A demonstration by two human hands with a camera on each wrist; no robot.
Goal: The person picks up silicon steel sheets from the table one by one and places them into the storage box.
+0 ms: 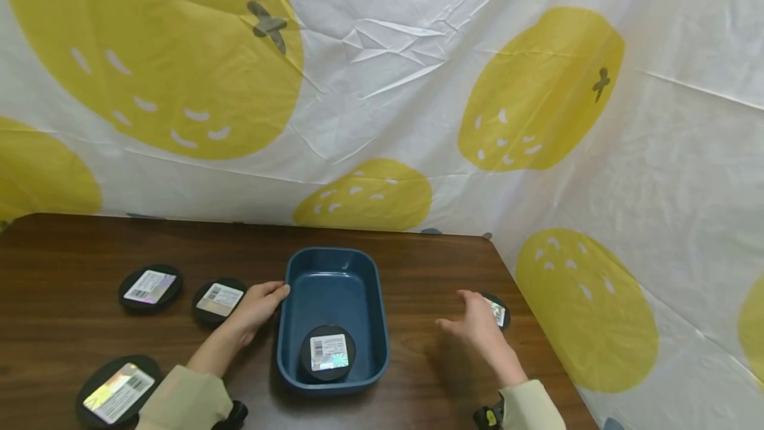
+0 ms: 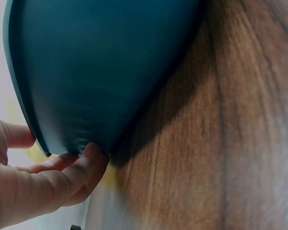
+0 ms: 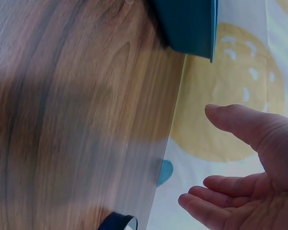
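Observation:
A deep blue rectangular tray [image 1: 334, 297] stands on the table, with one round black disc [image 1: 327, 377] lying inside its near end. White barcode labels mark the tops of the discs. At the tray's left side, my left hand [image 1: 260, 310] pinches the wall, thumb at the rim and fingers [image 2: 89, 163] against the outer face. My right hand [image 1: 477, 325] hovers right of the tray, holding nothing. Its thumb and fingers stand apart, as the right wrist view shows. Another black disc [image 1: 505, 318] lies close beside this hand, partly hidden behind it.
Several more labelled black discs lie left of the tray: one [image 1: 150, 306] far left, one [image 1: 209, 314] by my left hand, one [image 1: 89, 410] near the left sleeve. A lemon-patterned white cloth [image 1: 382, 125] hangs behind and right of the brown wooden table [image 1: 418, 271].

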